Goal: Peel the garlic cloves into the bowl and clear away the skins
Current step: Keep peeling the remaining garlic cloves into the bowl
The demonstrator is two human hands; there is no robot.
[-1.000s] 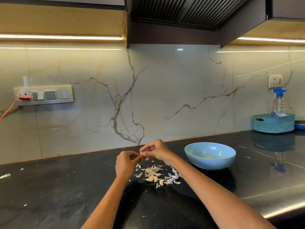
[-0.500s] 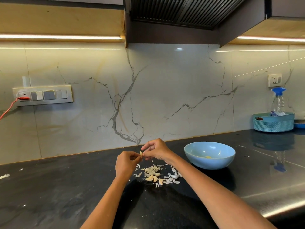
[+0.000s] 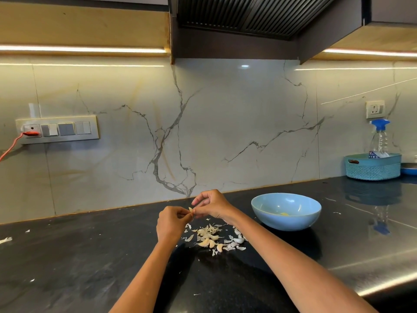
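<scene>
Above the black counter (image 3: 67,256), my left hand (image 3: 171,224) and my right hand (image 3: 212,206) meet fingertip to fingertip and pinch one small garlic clove (image 3: 191,210) between them. Directly below the hands lies a heap of unpeeled cloves and loose papery skins (image 3: 214,238). The light blue bowl (image 3: 286,219) stands to the right of the heap, with a pale yellowish peeled piece (image 3: 283,214) at its bottom.
A teal basket (image 3: 372,169) holding a spray bottle (image 3: 380,138) sits at the back right against the marble wall. Stray skin flakes lie at the counter's left (image 3: 5,240) and right of the bowl (image 3: 336,213). A switch panel with an orange cable (image 3: 29,133) is on the left wall.
Both hands have stayed together over the heap, working the same clove with small finger shifts. The heap and the bowl have not moved.
</scene>
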